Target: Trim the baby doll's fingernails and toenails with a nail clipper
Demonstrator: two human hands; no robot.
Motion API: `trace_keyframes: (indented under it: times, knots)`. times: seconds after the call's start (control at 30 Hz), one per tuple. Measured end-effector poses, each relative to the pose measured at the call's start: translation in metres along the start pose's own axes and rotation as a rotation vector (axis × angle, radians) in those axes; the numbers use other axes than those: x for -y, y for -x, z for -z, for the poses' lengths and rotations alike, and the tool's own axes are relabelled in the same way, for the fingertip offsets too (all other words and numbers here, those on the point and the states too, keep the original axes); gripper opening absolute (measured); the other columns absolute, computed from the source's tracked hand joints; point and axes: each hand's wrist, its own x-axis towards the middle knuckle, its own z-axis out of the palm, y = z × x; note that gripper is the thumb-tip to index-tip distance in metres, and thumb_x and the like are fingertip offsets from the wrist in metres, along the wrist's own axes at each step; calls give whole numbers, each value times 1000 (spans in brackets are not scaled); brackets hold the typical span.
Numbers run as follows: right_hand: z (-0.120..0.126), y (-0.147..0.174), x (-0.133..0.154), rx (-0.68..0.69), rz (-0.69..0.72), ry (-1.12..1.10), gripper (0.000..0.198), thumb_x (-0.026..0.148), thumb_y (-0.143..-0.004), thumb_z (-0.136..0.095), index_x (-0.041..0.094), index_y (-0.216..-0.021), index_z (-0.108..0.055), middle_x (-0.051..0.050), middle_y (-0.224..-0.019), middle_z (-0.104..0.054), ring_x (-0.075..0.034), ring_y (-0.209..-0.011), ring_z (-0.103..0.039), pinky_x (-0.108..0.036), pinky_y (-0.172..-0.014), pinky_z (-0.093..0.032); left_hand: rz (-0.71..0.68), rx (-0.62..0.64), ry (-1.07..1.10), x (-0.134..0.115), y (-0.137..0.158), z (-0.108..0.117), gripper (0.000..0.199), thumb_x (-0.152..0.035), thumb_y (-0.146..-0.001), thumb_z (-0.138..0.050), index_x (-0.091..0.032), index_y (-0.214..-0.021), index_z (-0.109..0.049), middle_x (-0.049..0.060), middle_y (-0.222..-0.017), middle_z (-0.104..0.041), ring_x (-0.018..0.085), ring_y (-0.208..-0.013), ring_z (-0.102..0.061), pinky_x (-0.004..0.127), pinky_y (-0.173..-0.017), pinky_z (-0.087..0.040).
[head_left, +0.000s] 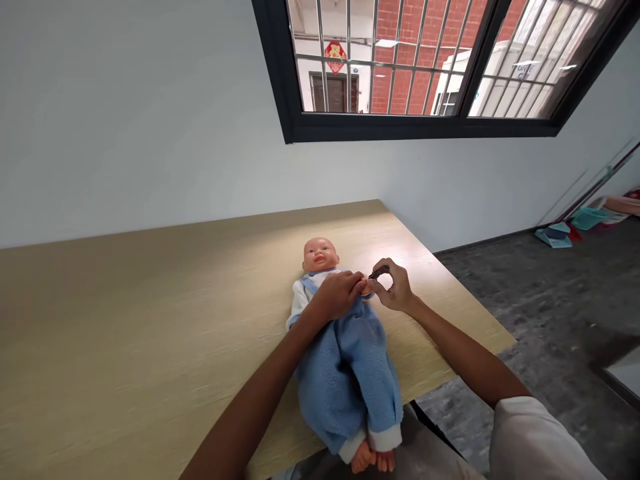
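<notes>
A baby doll [320, 257] in blue fleece overalls and a white top lies on its back on the table, its feet toward me. My left hand [339, 293] rests across the doll's chest, fingers closed around the doll's hand [367, 287]. Close beside it, my right hand [397, 287] pinches a small, dark metal nail clipper [380, 271] between thumb and index finger. The clipper's tip is at the doll's fingers; whether it touches them I cannot tell.
The light wooden table [150, 300] stands against a pale wall, its right edge just past my right forearm. A barred window [400, 67] is above. Colourful items [555, 235] lie on the dark floor at the far right.
</notes>
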Motion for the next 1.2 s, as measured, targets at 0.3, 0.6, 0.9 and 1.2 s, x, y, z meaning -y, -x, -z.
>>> trace_keyframes:
  times: [0.3, 0.6, 0.9, 1.2]
  knots:
    - [0, -2, -1, -111, 432, 264, 28, 32, -75, -65, 9, -86, -53, 1, -76, -57, 9, -73, -48, -4, -68, -38, -4, -4, -15, 0, 0, 0, 33, -33, -102, -30, -17, -100, -59, 6, -89, -61, 18, -79, -56, 30, -74, -39]
    - [-3, -1, 0, -68, 396, 285, 25, 31, -77, -64, 9, -85, -54, 1, -77, -56, 9, -75, -45, -5, -70, -36, -5, 4, -53, 2, 0, -2, 33, -33, -102, -31, -16, -102, -59, 6, -91, -62, 19, -82, -59, 31, -75, -39]
    - [1, -3, 9, 40, 378, 304, 27, 34, -78, -63, 8, -79, -54, 2, -72, -53, 8, -70, -39, -7, -66, -28, -37, 20, -110, 3, 0, -3, 28, -31, -100, -36, -17, -99, -60, 5, -90, -62, 20, -80, -57, 32, -71, -36]
    - [-1, -1, 9, -164, 227, 147, 28, 34, -84, -53, 7, -86, -52, 0, -77, -55, 11, -73, -47, 0, -69, -40, -16, 10, -118, -1, 1, -2, 36, -35, -104, -29, -16, -97, -59, 5, -90, -62, 19, -80, -57, 31, -74, -37]
